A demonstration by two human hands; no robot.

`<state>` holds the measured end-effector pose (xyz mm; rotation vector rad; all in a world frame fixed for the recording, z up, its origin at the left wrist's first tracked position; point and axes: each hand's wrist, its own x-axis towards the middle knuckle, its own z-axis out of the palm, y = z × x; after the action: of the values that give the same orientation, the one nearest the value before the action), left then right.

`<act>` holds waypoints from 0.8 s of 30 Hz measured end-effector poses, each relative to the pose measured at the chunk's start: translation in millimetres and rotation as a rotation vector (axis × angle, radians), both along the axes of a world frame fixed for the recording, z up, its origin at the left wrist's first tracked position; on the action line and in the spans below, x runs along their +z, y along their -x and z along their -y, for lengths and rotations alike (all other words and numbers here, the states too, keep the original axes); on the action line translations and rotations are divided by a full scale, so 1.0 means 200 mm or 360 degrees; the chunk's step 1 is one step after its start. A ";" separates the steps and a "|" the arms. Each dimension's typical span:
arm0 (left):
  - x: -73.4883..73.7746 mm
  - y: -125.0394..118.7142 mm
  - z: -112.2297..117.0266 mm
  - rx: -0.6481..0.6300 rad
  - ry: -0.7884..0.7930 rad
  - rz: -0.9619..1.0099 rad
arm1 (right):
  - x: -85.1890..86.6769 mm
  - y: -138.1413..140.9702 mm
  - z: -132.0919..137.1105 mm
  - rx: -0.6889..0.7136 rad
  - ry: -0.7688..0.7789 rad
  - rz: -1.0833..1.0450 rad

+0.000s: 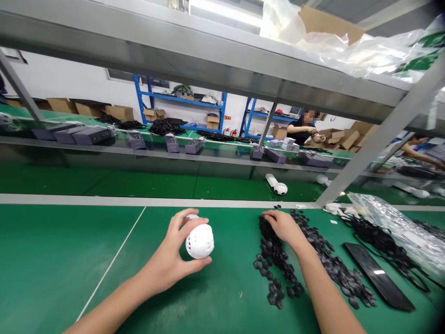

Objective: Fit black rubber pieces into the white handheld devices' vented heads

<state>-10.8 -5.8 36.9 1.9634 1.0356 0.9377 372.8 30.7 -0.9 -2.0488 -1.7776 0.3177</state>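
My left hand [174, 255] is closed around a white round plastic ball-shaped part [200, 241] with small holes, holding it just above the green table [69, 260]. To its right, my right hand [283, 226] lies on a heap of small black plastic pieces [333, 264], fingers curled down into the pile. Whether the fingers pinch a piece is hidden.
A flat black strip [378, 276] and black cables [375, 234] lie right of the heap, beside a clear plastic bag [399, 225]. A white device [276, 184] rests on the belt beyond. A slanted metal post [378, 134] and overhead shelf [194, 51] frame the bench. A person [304, 127] works in the distance.
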 end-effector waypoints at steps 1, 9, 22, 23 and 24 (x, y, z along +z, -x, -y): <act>-0.01 0.00 0.00 0.0002 -0.0052 -0.0116 | -0.01 0.00 -0.01 -0.0015 0.0004 0.0004; 0.01 -0.02 0.06 0.0032 0.0243 -0.0441 | -0.06 0.03 -0.09 -0.0142 0.0045 -0.0117; -0.01 -0.06 0.07 0.0090 0.0128 -0.0619 | -0.07 0.01 -0.12 -0.0075 -0.0014 -0.0433; -0.01 -0.06 0.07 0.0097 0.0150 -0.0591 | -0.06 0.04 -0.11 -0.0088 -0.0086 -0.0445; -0.01 -0.05 0.07 0.0102 0.0183 -0.0537 | -0.05 0.06 -0.10 -0.0096 -0.0156 -0.0462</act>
<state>-0.2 -19.4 35.2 2.0430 1.3158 0.5745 359.9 51.2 -10.0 -1.8759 -1.5241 0.4739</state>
